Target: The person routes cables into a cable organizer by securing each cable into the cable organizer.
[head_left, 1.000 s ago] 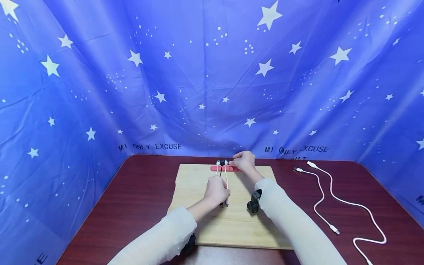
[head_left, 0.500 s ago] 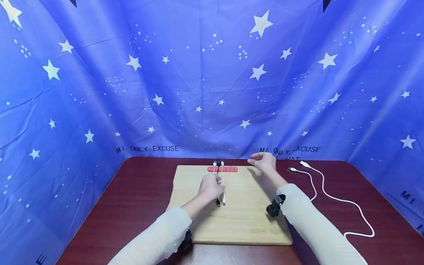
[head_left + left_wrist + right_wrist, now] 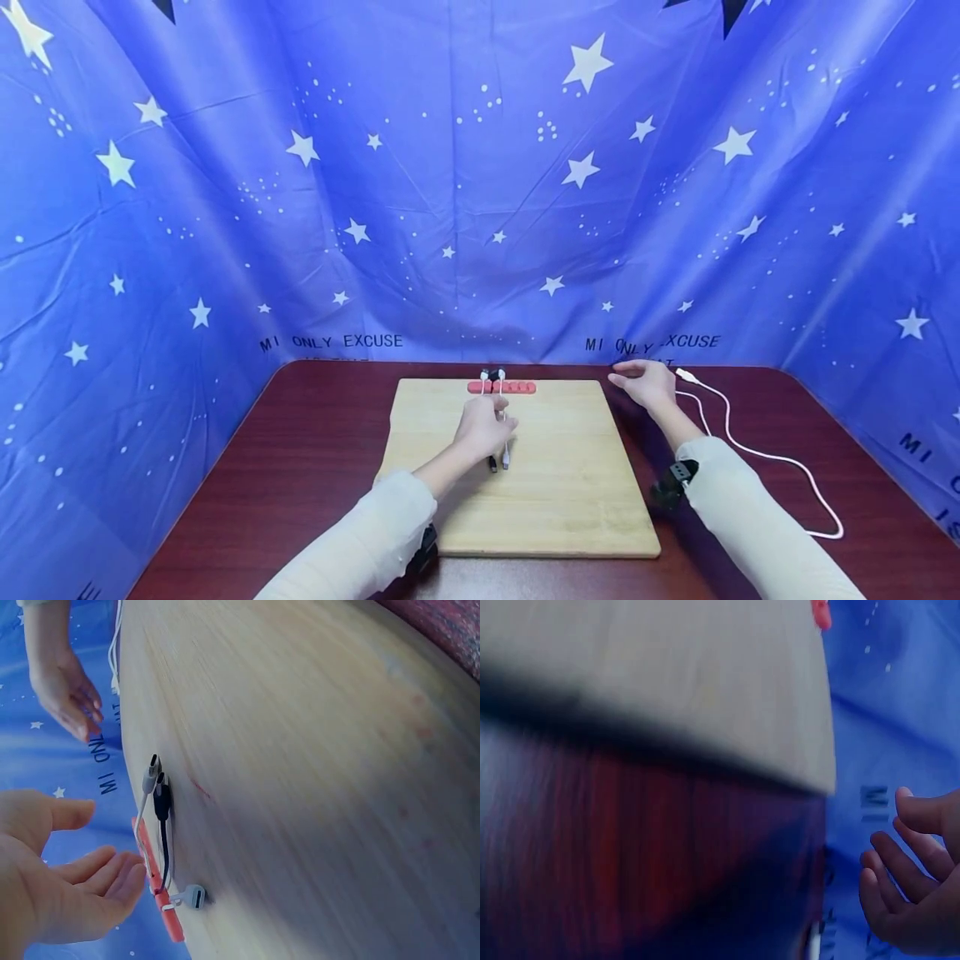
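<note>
Backdrop: blue, white stars and dots, black lettering, darker star shapes along top edge. Tabletop: dark reddish brown, streaky grain. Board: pale tan, wood grain, small red mark. Strip: coral red. Black cable: black plug too. White cable: plain white. Sleeves: off-white, plain. Wrist camera: black.

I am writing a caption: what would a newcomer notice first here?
First, the blue star-printed curtain behind the table. Next, on the wooden board, the red cable holder at its far edge, carrying white and black cables. The left hand is above the board, the right hand beside it.
</note>
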Action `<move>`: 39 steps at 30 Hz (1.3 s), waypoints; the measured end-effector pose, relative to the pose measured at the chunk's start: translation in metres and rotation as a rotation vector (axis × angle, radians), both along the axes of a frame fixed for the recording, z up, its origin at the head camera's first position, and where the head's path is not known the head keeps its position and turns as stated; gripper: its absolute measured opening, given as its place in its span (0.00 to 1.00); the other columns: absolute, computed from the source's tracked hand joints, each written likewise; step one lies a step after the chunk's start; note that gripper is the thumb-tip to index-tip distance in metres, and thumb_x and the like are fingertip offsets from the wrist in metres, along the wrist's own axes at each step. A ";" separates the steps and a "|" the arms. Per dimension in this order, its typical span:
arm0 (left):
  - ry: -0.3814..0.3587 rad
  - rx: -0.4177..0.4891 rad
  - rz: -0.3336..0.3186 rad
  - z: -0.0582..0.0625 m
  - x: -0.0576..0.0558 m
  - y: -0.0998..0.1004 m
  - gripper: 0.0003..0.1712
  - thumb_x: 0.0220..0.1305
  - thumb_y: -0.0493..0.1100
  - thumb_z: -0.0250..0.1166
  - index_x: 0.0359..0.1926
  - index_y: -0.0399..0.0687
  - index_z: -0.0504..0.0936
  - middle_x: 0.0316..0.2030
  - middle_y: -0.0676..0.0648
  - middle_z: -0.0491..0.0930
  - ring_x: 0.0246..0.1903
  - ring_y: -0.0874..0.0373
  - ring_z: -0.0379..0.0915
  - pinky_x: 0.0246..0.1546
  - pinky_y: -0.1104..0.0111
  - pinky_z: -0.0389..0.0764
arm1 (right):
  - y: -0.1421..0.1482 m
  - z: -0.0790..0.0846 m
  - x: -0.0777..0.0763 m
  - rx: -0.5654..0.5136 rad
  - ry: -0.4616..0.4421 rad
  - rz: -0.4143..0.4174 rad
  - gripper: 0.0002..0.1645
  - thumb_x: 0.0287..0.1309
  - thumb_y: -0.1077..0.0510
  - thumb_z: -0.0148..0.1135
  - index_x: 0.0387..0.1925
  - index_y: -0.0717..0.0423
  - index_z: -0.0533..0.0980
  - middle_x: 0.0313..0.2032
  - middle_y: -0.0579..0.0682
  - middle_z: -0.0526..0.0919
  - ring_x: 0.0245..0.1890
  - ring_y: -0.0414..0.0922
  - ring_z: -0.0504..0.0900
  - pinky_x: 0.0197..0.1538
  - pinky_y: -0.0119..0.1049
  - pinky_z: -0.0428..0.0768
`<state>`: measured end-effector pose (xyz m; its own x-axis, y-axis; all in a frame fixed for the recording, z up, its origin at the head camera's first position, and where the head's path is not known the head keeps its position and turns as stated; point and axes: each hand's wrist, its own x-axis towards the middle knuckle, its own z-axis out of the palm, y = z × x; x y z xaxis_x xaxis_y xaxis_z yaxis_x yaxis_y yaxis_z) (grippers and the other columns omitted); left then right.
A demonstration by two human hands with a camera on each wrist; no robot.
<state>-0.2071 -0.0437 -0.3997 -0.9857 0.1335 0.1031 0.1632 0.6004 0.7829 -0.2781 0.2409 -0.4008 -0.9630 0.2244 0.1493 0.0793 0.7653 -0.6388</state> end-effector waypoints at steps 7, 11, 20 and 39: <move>0.006 0.015 -0.035 -0.001 0.002 0.009 0.20 0.58 0.37 0.65 0.51 0.32 0.79 0.48 0.37 0.83 0.49 0.47 0.80 0.55 0.57 0.81 | 0.038 -0.005 0.009 0.069 0.023 -0.058 0.18 0.55 0.54 0.66 0.45 0.59 0.83 0.44 0.61 0.86 0.51 0.61 0.79 0.58 0.53 0.73; -0.017 0.026 -0.052 0.001 0.002 0.015 0.21 0.58 0.39 0.65 0.52 0.34 0.79 0.50 0.37 0.83 0.51 0.46 0.80 0.55 0.57 0.81 | 0.058 -0.006 0.011 0.124 0.025 -0.073 0.17 0.55 0.53 0.65 0.45 0.58 0.83 0.45 0.62 0.85 0.51 0.63 0.78 0.49 0.54 0.77; -0.033 0.025 -0.060 -0.001 0.002 0.032 0.23 0.58 0.40 0.67 0.53 0.35 0.79 0.49 0.39 0.83 0.51 0.48 0.79 0.55 0.60 0.81 | 0.088 -0.016 0.012 0.254 0.052 0.055 0.17 0.54 0.56 0.65 0.42 0.65 0.82 0.44 0.68 0.84 0.42 0.62 0.80 0.45 0.52 0.75; -0.058 0.138 -0.122 -0.003 0.001 0.065 0.21 0.57 0.40 0.68 0.52 0.36 0.80 0.48 0.40 0.84 0.47 0.51 0.80 0.49 0.66 0.83 | 0.092 -0.028 0.006 0.447 0.074 0.217 0.03 0.52 0.60 0.67 0.27 0.56 0.84 0.30 0.58 0.85 0.38 0.59 0.79 0.32 0.52 0.79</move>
<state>-0.2057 0.0211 -0.4027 -0.9679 0.2406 0.0726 0.1806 0.4652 0.8666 -0.2719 0.3325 -0.4285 -0.9636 -0.0816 0.2547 -0.1453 0.9592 -0.2424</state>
